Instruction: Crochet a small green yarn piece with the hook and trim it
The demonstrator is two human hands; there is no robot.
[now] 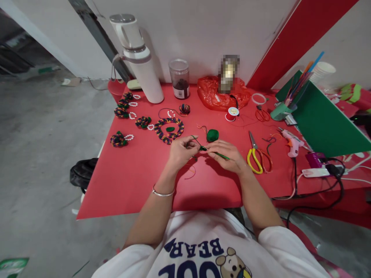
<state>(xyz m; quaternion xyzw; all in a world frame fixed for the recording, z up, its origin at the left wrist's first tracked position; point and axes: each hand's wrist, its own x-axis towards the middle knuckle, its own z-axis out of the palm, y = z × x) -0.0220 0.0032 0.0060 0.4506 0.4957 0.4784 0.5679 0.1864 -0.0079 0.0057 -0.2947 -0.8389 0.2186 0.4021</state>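
Observation:
My left hand (183,151) pinches a small piece of dark green crochet work (203,148), with green yarn running over its fingers. In my right hand (224,154) is a crochet hook (222,156) with a green handle, its tip at the green piece. Just beyond my hands lies a ball of green yarn (212,135). A multicoloured crocheted strip (179,124) curves in a ring on the red table, around a small green piece (170,129). Loose thread ends lie below my left hand.
Crocheted pieces with bead loops (118,139) lie at the left. Yellow-handled scissors (255,156), a pink glue gun (294,143) and a power strip (315,172) are at the right. Behind stand a white bottle (147,77), a jar (179,79) and a red thread spool (232,114).

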